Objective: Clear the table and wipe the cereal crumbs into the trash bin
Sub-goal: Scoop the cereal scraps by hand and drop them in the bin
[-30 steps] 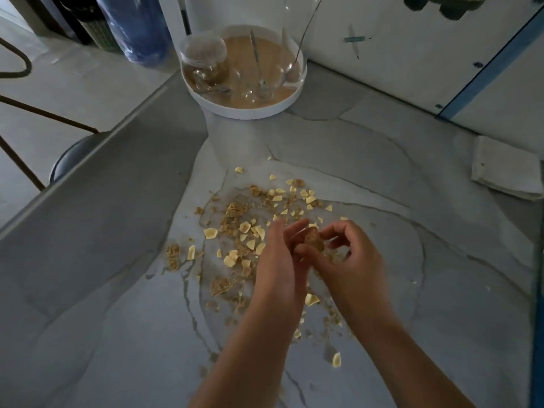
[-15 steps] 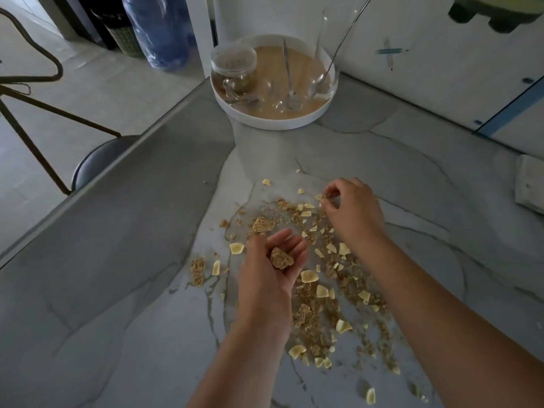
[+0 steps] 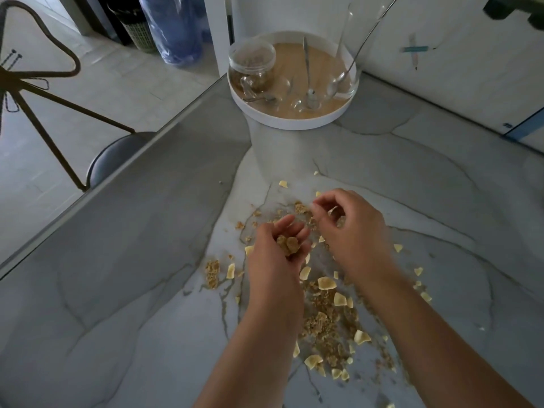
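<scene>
Right hand (image 3: 350, 231) back beside crumbs (image 3: 288, 245) (left-cupped)

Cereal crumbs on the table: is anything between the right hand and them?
Nothing visible. The right hand is directly over the cereal crumbs on the table; the left hand, holding a clump, is beside it.

Blue water jug (image 3: 176, 28), round dark stool (image 3: 114, 154)

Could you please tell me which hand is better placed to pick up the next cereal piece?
Right. The right hand is fingers-down over the scattered cereal, apparently pinching a flake; the left hand is cupped palm-up, holding gathered clumps.
</scene>
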